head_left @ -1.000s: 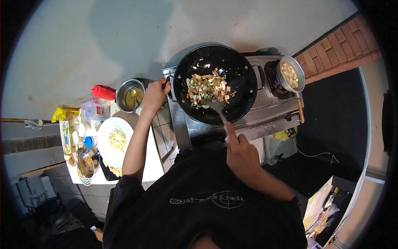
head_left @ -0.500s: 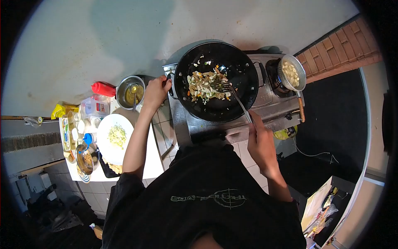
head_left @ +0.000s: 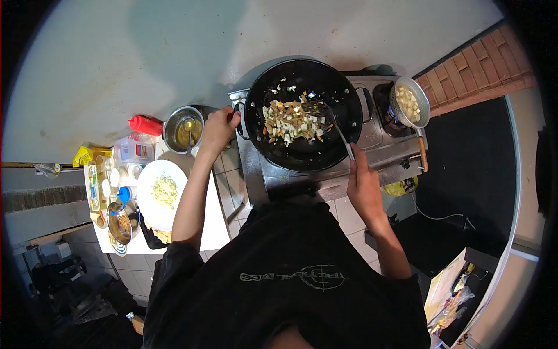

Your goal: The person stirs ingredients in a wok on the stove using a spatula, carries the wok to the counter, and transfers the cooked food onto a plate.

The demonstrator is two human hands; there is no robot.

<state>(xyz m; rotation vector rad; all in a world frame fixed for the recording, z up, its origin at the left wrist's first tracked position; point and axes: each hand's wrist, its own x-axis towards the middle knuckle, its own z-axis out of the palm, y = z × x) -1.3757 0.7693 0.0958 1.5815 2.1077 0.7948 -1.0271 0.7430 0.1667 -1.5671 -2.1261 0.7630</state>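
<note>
A black two-handled wok (head_left: 296,158) sits on the steel stove. Chopped food (head_left: 290,123) in white, brown, green and orange bits lies in its left and middle part. My left hand (head_left: 221,129) is closed on the wok's left handle. In my right hand (head_left: 366,189) is the handle of a slotted metal spatula (head_left: 340,132), its head in the wok at the right edge of the food.
At right, a strainer (head_left: 411,100) of pale pieces rests over a lit burner. A steel pot (head_left: 168,136) with yellowish liquid and a spoon stands left. Further left, a white table (head_left: 212,232) bears a white plate (head_left: 160,220) of chopped greens, a red bottle (head_left: 144,124) behind it, and several containers.
The spatula's head has shifted slightly up and its angle has changed. The food has spread a little to the right. My left hand stays at the handle.
</note>
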